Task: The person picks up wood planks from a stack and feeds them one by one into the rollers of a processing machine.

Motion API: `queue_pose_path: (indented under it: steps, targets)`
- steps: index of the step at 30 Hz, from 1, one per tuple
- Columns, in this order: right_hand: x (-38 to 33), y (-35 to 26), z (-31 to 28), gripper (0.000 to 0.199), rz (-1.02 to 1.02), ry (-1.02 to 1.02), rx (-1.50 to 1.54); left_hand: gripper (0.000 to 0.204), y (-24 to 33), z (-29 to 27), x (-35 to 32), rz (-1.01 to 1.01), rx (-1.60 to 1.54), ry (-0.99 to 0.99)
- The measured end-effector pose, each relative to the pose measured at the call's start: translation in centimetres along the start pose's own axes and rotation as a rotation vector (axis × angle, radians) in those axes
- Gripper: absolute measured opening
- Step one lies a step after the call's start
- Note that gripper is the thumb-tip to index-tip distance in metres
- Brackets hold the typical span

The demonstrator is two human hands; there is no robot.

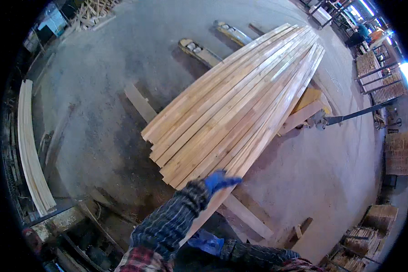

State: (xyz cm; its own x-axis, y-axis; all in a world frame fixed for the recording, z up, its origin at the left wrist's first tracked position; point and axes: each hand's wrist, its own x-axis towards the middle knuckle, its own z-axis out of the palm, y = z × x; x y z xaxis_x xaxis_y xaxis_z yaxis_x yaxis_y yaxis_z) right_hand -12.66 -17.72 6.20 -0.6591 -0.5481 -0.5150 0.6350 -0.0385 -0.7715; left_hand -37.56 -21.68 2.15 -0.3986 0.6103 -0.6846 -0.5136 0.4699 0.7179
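A fanned stack of long pale wooden boards [226,109] runs from near me toward the far right. One wooden board [218,199] on its right side reaches back past the stack's near end toward my body. My left hand [219,180], in a blue glove, grips this board from above, with fingers laid across its width. Lower down, my right hand [206,242], also blue-gloved, is closed at the board's right edge close to its near end; its fingertips are partly hidden. Both forearms wear dark patterned sleeves.
Wooden bearers [247,215] lie crosswise under the stack. Yellow pallet-truck forks [199,52] stick out to its left; a dark handle [358,114] rises on the right. Bundled boards [31,149] lie far left. Board stacks [399,152] line the right, and scrap wood [92,13] is heaped at the back.
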Motion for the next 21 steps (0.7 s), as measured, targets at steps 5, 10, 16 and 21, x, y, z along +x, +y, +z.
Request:
queue_pose_path:
  steps: [5, 10, 16, 21]
  targets:
    - [-1.0, -1.2, -9.8, 0.04, -0.237, 0.182, -0.429, 0.097, -3.0, 3.3, -15.2, -0.019, -0.111, 0.055]
    - [0.5, -12.8, -23.6, 0.075, -0.22, 0.541, 0.983, 0.095, -11.0, 7.9, -37.1, -0.281, 0.182, 0.295]
    - [0.1, -21.0, -17.8, 0.073, -0.376, 0.74, 0.805, 0.085, -10.7, 11.3, -50.2, -0.29, 0.635, 0.635]
    - [3.0, -19.6, -14.3, 0.072, -0.415, 0.698, 0.537, 0.079, -11.5, 12.5, -56.0, -0.014, 0.684, 1.074]
